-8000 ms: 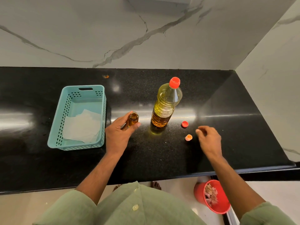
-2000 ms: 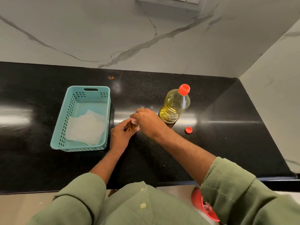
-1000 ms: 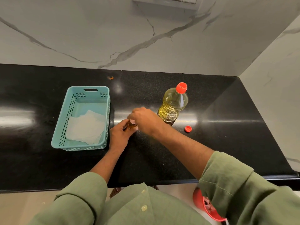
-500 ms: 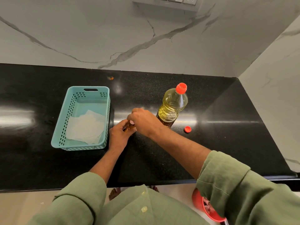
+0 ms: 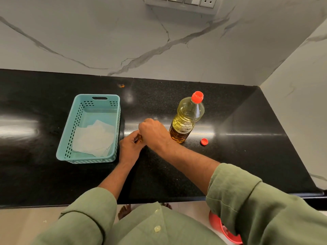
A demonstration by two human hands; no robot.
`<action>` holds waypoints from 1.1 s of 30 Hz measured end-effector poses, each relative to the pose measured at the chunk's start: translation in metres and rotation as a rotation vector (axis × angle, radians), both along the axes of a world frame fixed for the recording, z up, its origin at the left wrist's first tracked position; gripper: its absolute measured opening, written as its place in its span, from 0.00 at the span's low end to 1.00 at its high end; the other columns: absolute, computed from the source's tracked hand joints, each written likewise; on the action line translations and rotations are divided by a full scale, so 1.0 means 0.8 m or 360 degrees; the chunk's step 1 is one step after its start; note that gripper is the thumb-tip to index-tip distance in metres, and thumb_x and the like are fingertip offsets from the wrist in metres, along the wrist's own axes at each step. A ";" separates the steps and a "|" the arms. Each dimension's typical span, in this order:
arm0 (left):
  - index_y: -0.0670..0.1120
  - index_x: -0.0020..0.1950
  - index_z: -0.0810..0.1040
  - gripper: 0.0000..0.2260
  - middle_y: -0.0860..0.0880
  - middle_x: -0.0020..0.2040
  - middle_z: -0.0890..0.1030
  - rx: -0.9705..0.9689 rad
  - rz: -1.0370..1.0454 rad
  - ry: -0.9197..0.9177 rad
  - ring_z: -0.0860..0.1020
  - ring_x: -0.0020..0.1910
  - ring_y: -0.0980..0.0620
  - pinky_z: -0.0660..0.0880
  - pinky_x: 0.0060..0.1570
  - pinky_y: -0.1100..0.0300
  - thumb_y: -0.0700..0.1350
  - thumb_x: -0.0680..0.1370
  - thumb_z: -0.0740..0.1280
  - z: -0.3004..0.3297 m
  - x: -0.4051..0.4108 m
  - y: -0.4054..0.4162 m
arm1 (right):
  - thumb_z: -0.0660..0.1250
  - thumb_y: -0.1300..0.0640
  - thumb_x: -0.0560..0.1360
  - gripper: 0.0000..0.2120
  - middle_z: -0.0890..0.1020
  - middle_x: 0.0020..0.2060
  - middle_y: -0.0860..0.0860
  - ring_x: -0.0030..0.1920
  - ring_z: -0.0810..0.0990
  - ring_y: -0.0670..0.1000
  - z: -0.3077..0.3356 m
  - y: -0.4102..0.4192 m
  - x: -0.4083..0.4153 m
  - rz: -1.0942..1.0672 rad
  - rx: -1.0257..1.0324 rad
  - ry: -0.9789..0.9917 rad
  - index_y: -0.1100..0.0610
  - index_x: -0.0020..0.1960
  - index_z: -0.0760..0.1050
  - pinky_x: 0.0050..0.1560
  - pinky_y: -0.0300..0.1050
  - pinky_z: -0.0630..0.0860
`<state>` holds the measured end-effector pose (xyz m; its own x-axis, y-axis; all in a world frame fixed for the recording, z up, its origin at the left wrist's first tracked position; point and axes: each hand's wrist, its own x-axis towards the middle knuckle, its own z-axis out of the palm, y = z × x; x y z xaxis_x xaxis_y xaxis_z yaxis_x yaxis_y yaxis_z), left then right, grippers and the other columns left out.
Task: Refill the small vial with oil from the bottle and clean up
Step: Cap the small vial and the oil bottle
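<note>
Hands meet mid-tabletop (image 5: 177, 174), between basket and bottle. Left hand (image 5: 130, 147) is curled around the small vial (image 5: 139, 138), of which only an amber sliver shows between the fingers. Right hand (image 5: 154, 132) is clenched over the vial's top, knuckles up; can't tell what its fingertips hold.

Oil bottle (image 5: 186, 119) stands upright just right of the right hand, red cap (image 5: 197, 96) on, roughly half full. One loose red cap (image 5: 204, 141) lies on the black tabletop right of the bottle's base, not touching it.

Teal basket (image 5: 70, 124) sits left of the hands, close to the left hand; white paper sheets (image 5: 94, 138) lie flat inside.

Red bin (image 5: 215, 221) is on the floor below the tabletop edge, partly hidden by the right sleeve.
</note>
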<state>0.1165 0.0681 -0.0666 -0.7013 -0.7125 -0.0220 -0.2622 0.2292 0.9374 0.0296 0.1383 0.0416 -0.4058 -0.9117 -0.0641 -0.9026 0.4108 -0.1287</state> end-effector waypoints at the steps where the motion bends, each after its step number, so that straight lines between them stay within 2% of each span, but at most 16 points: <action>1: 0.50 0.44 0.83 0.06 0.52 0.39 0.85 0.0007 0.0010 -0.0003 0.83 0.42 0.48 0.82 0.44 0.52 0.39 0.74 0.75 0.001 0.000 0.001 | 0.66 0.68 0.76 0.03 0.80 0.45 0.60 0.42 0.80 0.60 -0.001 0.001 0.001 -0.0024 -0.0014 -0.0015 0.63 0.46 0.78 0.37 0.49 0.73; 4: 0.52 0.48 0.84 0.09 0.54 0.41 0.86 0.0051 -0.0007 0.0024 0.84 0.44 0.52 0.83 0.47 0.52 0.38 0.74 0.75 0.003 0.002 0.002 | 0.65 0.65 0.77 0.04 0.78 0.43 0.58 0.43 0.80 0.60 -0.006 0.000 0.002 -0.0156 -0.0072 -0.0102 0.60 0.44 0.74 0.37 0.49 0.68; 6: 0.53 0.56 0.85 0.13 0.56 0.46 0.87 0.0095 -0.0029 0.0029 0.84 0.49 0.54 0.82 0.53 0.55 0.40 0.74 0.76 0.002 0.003 0.001 | 0.65 0.60 0.79 0.09 0.77 0.40 0.56 0.42 0.79 0.58 -0.008 0.005 -0.002 -0.0319 -0.0176 -0.0228 0.57 0.42 0.69 0.37 0.49 0.67; 7: 0.53 0.60 0.84 0.17 0.57 0.49 0.87 0.0123 -0.0030 0.0021 0.84 0.51 0.57 0.81 0.55 0.59 0.40 0.73 0.77 0.001 0.003 0.001 | 0.65 0.58 0.80 0.09 0.77 0.40 0.55 0.43 0.79 0.57 -0.008 0.014 -0.004 -0.0390 -0.0262 -0.0281 0.57 0.42 0.69 0.37 0.49 0.68; 9: 0.53 0.66 0.81 0.23 0.60 0.52 0.85 0.0161 -0.0021 -0.0022 0.82 0.54 0.63 0.76 0.59 0.64 0.42 0.72 0.79 0.000 0.004 0.000 | 0.65 0.57 0.80 0.06 0.82 0.43 0.55 0.44 0.80 0.56 -0.011 0.044 -0.007 -0.0498 -0.0354 -0.0352 0.59 0.48 0.77 0.41 0.51 0.76; 11: 0.52 0.69 0.79 0.27 0.61 0.55 0.83 0.0145 -0.0008 -0.0095 0.79 0.55 0.66 0.73 0.62 0.65 0.44 0.71 0.79 0.000 0.004 0.000 | 0.65 0.58 0.80 0.07 0.84 0.44 0.53 0.44 0.81 0.53 -0.020 0.086 -0.012 -0.0670 -0.0316 -0.0473 0.57 0.51 0.81 0.46 0.51 0.80; 13: 0.51 0.72 0.76 0.30 0.59 0.59 0.82 0.0170 -0.0010 -0.0135 0.79 0.58 0.62 0.72 0.65 0.63 0.43 0.71 0.79 0.001 0.004 0.001 | 0.66 0.59 0.79 0.06 0.83 0.42 0.50 0.43 0.80 0.50 -0.030 0.131 -0.022 -0.0904 -0.0270 -0.0633 0.55 0.48 0.82 0.43 0.45 0.76; 15: 0.50 0.75 0.72 0.34 0.54 0.66 0.79 0.0265 0.0007 -0.0134 0.77 0.65 0.58 0.71 0.68 0.61 0.40 0.71 0.79 0.003 0.006 0.003 | 0.67 0.60 0.78 0.06 0.84 0.42 0.50 0.42 0.80 0.49 -0.036 0.168 -0.036 -0.1075 -0.0233 -0.0627 0.54 0.48 0.83 0.43 0.41 0.72; 18: 0.49 0.80 0.65 0.39 0.47 0.74 0.74 0.0375 0.0109 -0.0118 0.73 0.72 0.54 0.69 0.73 0.55 0.36 0.72 0.77 0.010 0.017 0.014 | 0.68 0.60 0.78 0.07 0.86 0.48 0.53 0.48 0.83 0.52 -0.046 0.203 -0.067 -0.1302 -0.0282 -0.0533 0.56 0.53 0.84 0.51 0.44 0.77; 20: 0.50 0.79 0.66 0.36 0.47 0.74 0.74 0.0379 0.0240 -0.0067 0.72 0.72 0.54 0.69 0.74 0.52 0.35 0.74 0.75 0.023 0.032 0.037 | 0.70 0.59 0.78 0.10 0.84 0.52 0.55 0.52 0.83 0.55 -0.053 0.217 -0.088 -0.1391 -0.0313 -0.0444 0.57 0.58 0.83 0.55 0.46 0.78; 23: 0.50 0.72 0.72 0.28 0.50 0.66 0.77 0.0140 0.0240 0.0114 0.75 0.68 0.56 0.73 0.71 0.49 0.35 0.75 0.74 0.045 0.054 0.094 | 0.73 0.58 0.76 0.19 0.79 0.59 0.57 0.57 0.81 0.58 -0.062 0.233 -0.121 -0.1477 -0.0338 -0.0398 0.57 0.66 0.78 0.57 0.49 0.76; 25: 0.49 0.69 0.73 0.26 0.51 0.62 0.76 -0.0176 0.0065 0.0206 0.76 0.64 0.54 0.76 0.66 0.49 0.36 0.73 0.76 0.057 0.059 0.123 | 0.75 0.56 0.75 0.25 0.77 0.61 0.57 0.58 0.80 0.58 -0.068 0.237 -0.138 -0.1464 -0.0316 -0.0413 0.55 0.70 0.74 0.59 0.50 0.75; 27: 0.49 0.68 0.73 0.26 0.51 0.62 0.74 -0.0403 -0.0144 0.0297 0.76 0.62 0.51 0.77 0.63 0.50 0.38 0.73 0.77 0.071 0.045 0.132 | 0.76 0.53 0.74 0.30 0.77 0.63 0.57 0.61 0.78 0.58 -0.077 0.237 -0.152 -0.1376 -0.0233 -0.0449 0.53 0.74 0.72 0.62 0.52 0.74; 30: 0.51 0.69 0.72 0.28 0.50 0.65 0.72 -0.0523 -0.0322 0.0396 0.74 0.65 0.49 0.76 0.64 0.52 0.40 0.73 0.78 0.103 0.004 0.131 | 0.74 0.53 0.75 0.31 0.77 0.65 0.57 0.64 0.77 0.58 -0.093 0.227 -0.161 -0.1181 -0.0072 -0.0503 0.52 0.75 0.70 0.65 0.53 0.73; 33: 0.46 0.72 0.71 0.31 0.47 0.69 0.70 -0.0543 -0.0325 0.0400 0.72 0.69 0.49 0.75 0.66 0.53 0.42 0.72 0.79 0.127 -0.041 0.122 | 0.72 0.54 0.77 0.25 0.78 0.61 0.57 0.60 0.78 0.58 -0.104 0.216 -0.162 -0.1023 0.0004 -0.0415 0.53 0.72 0.74 0.62 0.53 0.76</action>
<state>0.0840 0.1660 0.0351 -0.7816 -0.4962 0.3779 0.0458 0.5586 0.8282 -0.1000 0.3114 -0.0416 -0.8363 -0.4954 -0.2350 -0.4198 0.8542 -0.3068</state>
